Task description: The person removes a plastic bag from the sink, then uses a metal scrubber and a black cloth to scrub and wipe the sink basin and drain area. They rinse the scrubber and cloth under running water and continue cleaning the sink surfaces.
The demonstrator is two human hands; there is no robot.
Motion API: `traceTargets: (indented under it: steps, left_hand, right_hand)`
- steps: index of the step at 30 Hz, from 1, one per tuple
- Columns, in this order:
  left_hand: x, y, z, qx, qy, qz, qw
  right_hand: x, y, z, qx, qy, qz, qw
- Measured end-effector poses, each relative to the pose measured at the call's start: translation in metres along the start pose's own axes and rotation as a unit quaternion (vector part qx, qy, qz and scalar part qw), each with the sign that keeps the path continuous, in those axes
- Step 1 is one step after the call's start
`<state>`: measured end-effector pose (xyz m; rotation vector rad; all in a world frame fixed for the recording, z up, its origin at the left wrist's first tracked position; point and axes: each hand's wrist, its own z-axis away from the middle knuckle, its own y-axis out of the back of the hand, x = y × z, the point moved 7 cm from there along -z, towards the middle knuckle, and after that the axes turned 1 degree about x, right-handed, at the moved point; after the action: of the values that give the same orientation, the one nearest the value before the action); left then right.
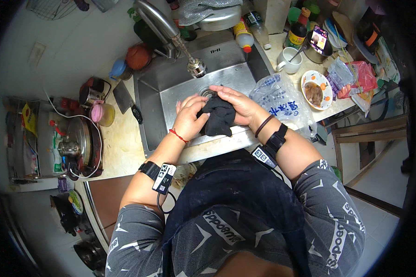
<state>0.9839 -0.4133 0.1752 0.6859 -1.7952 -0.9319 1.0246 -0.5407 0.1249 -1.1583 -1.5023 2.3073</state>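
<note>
Over the steel sink (pixel 171 94), both my hands grip a bunched black cloth (pixel 218 121). My left hand (pixel 188 117) presses its left side, a red string around that wrist. My right hand (pixel 235 104) wraps over the cloth's top and right side. Dark bands with small tags sit on both forearms. The drain (pixel 208 92) lies just beyond my fingers, and the faucet head (pixel 197 68) hangs above the basin.
Right of the sink lie a clear plastic bag (pixel 282 99), a white mug (pixel 289 60), a patterned plate of food (pixel 316 90) and snack packets (pixel 356 76). Bottles (pixel 243 34) stand behind. On the left are a cleaver (pixel 124 98), a pink-lidded jar (pixel 101 113) and a pot on a stove (pixel 76 141).
</note>
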Motion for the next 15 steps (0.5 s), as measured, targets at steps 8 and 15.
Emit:
traceTargets:
  steps: [8,15]
  left_hand:
    - [-0.083,-0.02,-0.001,0.076,0.271,0.48,0.831]
    - [-0.169,-0.017,0.009,0.072,0.427,0.556,0.709]
  right_hand:
    - [0.013,0.027,-0.013,0.128,-0.001,0.26,0.957]
    - [-0.014,0.06,-0.005,0.268,-0.003,0.174,0.948]
